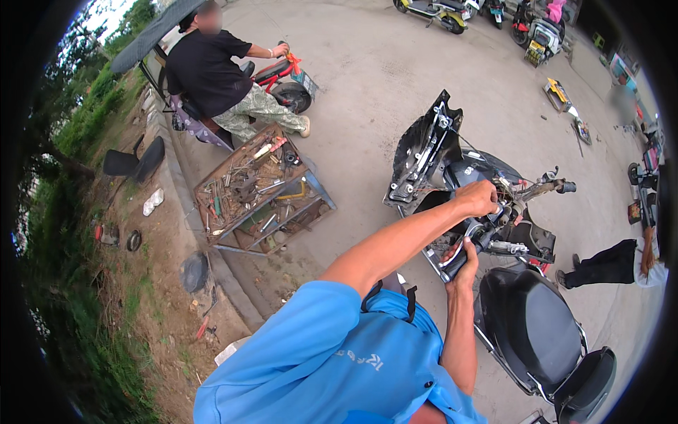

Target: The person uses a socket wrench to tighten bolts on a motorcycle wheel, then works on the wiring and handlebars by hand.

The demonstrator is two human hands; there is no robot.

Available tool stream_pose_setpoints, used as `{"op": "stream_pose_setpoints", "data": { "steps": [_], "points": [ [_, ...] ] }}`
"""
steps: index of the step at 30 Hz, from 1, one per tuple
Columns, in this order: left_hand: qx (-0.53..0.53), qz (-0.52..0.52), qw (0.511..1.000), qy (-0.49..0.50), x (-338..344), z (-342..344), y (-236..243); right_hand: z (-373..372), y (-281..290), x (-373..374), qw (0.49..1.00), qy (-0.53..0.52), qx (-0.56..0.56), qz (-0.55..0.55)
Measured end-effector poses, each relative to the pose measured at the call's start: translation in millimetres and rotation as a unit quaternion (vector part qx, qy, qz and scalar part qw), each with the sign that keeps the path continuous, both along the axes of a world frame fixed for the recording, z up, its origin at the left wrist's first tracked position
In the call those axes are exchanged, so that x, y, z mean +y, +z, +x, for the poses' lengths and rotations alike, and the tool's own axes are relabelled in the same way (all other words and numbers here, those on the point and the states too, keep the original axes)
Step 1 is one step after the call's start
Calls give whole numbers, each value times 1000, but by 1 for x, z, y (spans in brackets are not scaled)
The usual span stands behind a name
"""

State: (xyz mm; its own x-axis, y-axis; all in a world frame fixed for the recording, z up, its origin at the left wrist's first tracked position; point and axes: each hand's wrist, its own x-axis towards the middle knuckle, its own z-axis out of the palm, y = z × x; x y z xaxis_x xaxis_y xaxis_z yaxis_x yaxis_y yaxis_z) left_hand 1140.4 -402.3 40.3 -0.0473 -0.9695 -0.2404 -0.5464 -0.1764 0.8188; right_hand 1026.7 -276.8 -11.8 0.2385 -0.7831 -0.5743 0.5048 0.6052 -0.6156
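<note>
A partly stripped black scooter (487, 166) stands in front of me, its wiring and metal parts exposed around the steering column. My left hand (477, 198) is closed at the middle of the handlebar, beside the bare wires (503, 189); whatever its fingers pinch is hidden. Below it, my right hand (462, 264) wraps around the near handlebar grip (482, 239), thumb on top. The far handlebar end (565, 187) sticks out to the right, untouched. A black body panel (422, 152) with a silver strip rises at the scooter's front.
A rusty tool cart (254, 180) with loose tools stands left of the scooter. Behind it a person (212, 74) in black sits by a red two-wheeler (282, 78). The black seat (533, 321) lies close on my right. Another person (607, 265) is at the far right.
</note>
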Motion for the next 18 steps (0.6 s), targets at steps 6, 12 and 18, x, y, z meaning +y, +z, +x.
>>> {"op": "stream_pose_setpoints", "data": {
  "steps": [6,12,18],
  "points": [
    [3,-11,1000,-1,1,-2,-4,-4,-8,3,999,34,-10,-28],
    [-4,14,1000,-7,-2,0,3,-6,-10,-3,997,43,-69,4],
    [6,-8,1000,3,1,1,-4,-4,-13,2,997,40,-64,-9]
  ]
}}
